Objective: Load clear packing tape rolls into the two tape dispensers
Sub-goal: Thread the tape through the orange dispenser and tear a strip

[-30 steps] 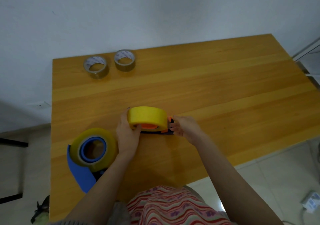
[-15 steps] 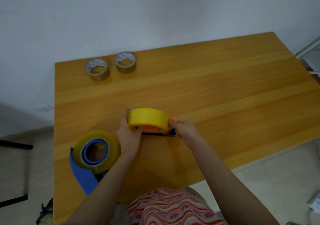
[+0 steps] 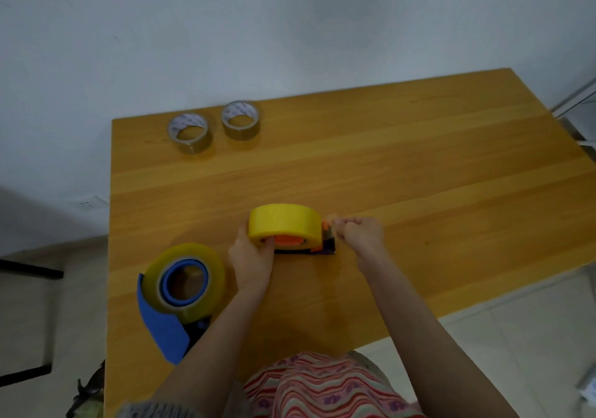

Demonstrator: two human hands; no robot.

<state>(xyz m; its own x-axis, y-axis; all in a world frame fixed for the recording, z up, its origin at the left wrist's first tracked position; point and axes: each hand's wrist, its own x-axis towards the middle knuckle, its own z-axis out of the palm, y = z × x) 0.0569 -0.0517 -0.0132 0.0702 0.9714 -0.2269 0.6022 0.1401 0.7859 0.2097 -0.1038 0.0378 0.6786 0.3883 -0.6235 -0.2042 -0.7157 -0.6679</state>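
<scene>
The yellow tape roll (image 3: 285, 224) sits on the orange dispenser (image 3: 288, 242). They are in the middle of the wooden table (image 3: 419, 175), a bit to the near side. The roll stands on its edge, and I can see the orange hub inside it.

My left hand (image 3: 251, 256) holds the left side of the yellow tape roll. My fingers go round the back of it and my thumb is on the front. My right hand (image 3: 361, 234) is at the right end of the orange dispenser. Its fingers are curled and pinch that end. It is blurry there, so I cannot tell if a bit of tape is between them.

To the near left lies the blue dispenser (image 3: 161, 330). It is on its side with a clear tape roll (image 3: 183, 275) on its blue hub. It is just beside my left arm.

Far away on the left of the table are two small tape rolls. One small roll (image 3: 188, 132) is on the left and the other small roll (image 3: 241, 119) is just beside it on the right. They lie flat and do not touch.
</scene>
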